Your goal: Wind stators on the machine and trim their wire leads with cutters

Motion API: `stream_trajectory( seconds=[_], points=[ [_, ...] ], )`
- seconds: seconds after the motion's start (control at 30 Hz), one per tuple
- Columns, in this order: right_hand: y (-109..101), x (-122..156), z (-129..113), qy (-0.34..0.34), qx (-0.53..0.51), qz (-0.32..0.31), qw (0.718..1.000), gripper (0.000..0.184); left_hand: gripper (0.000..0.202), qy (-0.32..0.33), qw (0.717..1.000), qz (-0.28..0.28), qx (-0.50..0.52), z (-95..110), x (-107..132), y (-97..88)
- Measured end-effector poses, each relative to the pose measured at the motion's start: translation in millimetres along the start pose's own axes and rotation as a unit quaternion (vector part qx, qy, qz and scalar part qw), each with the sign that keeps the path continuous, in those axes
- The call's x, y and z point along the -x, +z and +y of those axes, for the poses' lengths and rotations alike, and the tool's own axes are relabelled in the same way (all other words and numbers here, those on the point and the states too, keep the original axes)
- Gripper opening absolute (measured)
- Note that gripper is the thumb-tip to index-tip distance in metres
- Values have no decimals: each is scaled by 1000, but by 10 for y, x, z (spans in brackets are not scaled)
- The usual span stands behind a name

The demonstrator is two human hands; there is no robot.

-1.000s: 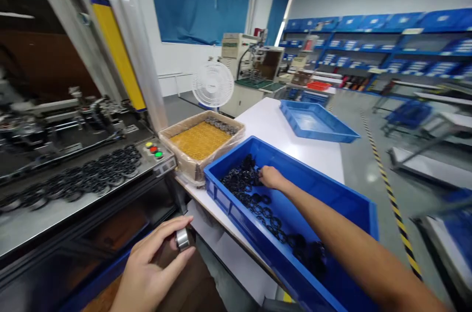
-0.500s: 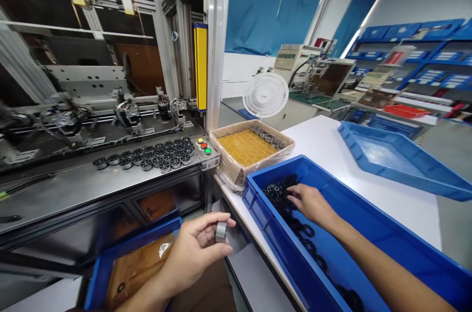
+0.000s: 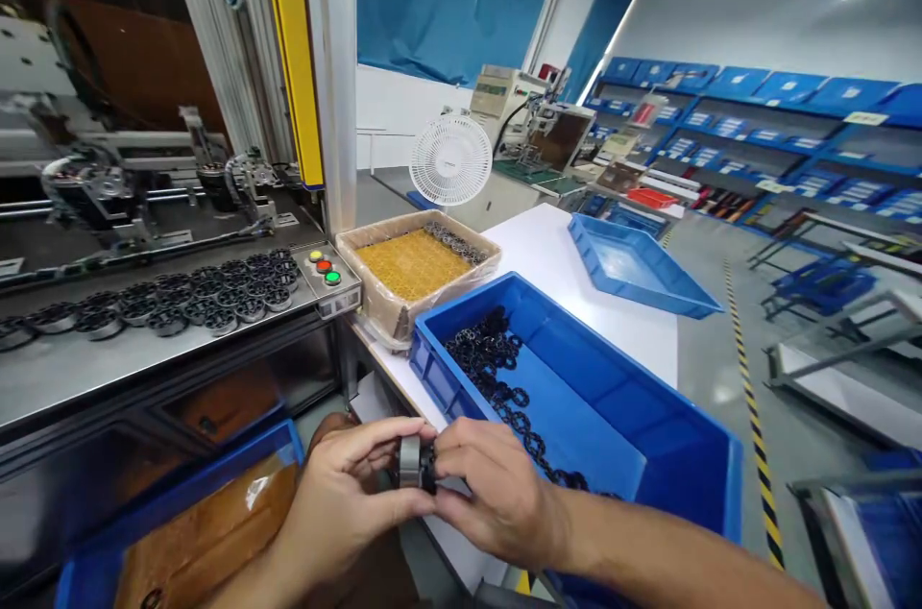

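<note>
A grey metal ring [image 3: 409, 462] is pinched between the thumb and fingers of my left hand [image 3: 346, 484]. From the right, my right hand [image 3: 500, 489] presses a black plastic ring [image 3: 427, 468] against its side. Fingers cover much of both pieces, so how far one sits in the other cannot be seen. Just beyond my hands is a long blue bin [image 3: 576, 431], where many loose black rings [image 3: 482, 354] lie heaped along the left side. Rows of grey rings with black inserts [image 3: 206, 297] rest on the machine's metal ledge at left.
A plastic-lined carton [image 3: 389, 316] with a yellow divider and ring parts stands behind the bin. Coloured push buttons [image 3: 325, 266] are at the ledge's right end. Farther back are a white fan [image 3: 451, 160] and a light-blue tray [image 3: 634, 263]. Below left sits another blue bin with brown sheeting [image 3: 216, 523].
My right hand has left the blue bin and come to the metal ring in my left hand, bringing a black ring. The view has turned to the right.
</note>
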State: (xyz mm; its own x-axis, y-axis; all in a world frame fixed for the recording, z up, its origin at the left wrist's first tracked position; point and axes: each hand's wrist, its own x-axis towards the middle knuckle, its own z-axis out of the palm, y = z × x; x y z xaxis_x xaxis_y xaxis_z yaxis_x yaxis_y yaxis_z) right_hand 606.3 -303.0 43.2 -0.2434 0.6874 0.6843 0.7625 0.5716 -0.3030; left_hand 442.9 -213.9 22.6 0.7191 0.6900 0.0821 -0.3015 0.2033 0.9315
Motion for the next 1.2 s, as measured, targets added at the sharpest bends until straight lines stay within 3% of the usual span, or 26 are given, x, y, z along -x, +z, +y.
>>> stream_trajectory(
  seconds=[0.17, 0.37, 0.7, 0.9, 1.07, 1.2],
  points=[
    [-14, -9, 6, -3, -10, -6, 1000, 9, 48, 33, 999, 0, -16, 30, 3, 6],
    [-83, -56, 27, 16, -17, -2, 1000, 34, 47, 25, 999, 19, -14, 82, 19, -7],
    [-123, -79, 58, -86, 39, -18, 995, 27, 50, -54, 998, -21, 25, 88, 44, -8],
    [-95, -60, 67, -90, 38, -28, 995, 25, 49, -51, 998, -25, 22, 38, 41, -10],
    [-105, -64, 69, -69, 24, -29, 997, 27, 46, -14, 998, -26, -55, -39, 79, -56],
    [-113, -57, 107, 71, -25, -18, 997, 43, 49, 16, 994, -83, -76, -35, 139, -44]
  ],
)
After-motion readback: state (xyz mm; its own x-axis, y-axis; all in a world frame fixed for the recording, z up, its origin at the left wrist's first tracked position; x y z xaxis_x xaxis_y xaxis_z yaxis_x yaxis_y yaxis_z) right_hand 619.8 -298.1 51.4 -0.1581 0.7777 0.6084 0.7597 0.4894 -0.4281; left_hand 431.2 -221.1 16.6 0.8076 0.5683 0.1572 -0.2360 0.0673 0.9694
